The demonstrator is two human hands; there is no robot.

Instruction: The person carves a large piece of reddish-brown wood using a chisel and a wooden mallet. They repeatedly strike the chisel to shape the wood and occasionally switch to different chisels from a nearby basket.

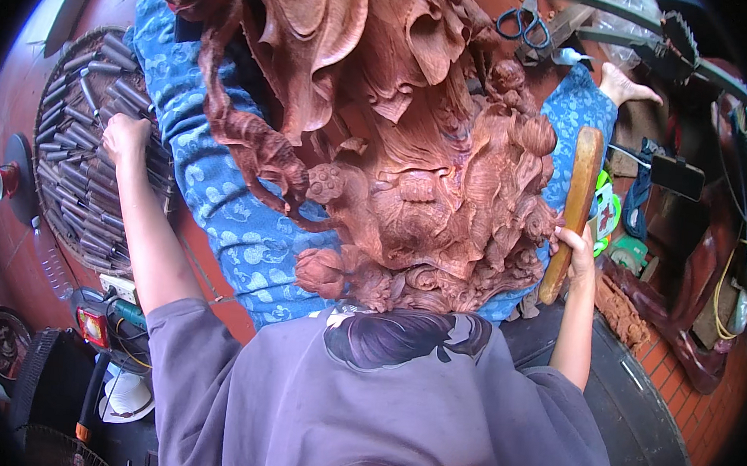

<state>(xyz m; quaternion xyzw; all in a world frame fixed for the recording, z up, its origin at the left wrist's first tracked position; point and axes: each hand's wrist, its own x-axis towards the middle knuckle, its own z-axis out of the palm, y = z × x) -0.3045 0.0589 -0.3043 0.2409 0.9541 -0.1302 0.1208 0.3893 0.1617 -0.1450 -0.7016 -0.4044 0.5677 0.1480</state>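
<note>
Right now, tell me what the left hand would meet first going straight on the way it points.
The left hand would likely meet the dark, rod-shaped tools lying just ahead; its height above them is unclear.

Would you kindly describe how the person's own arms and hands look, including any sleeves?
Loose, short, greyish-purple sleeves cover the upper arms; the forearms are bare. The left hand and right hand wear no gloves, and no watch shows.
</note>
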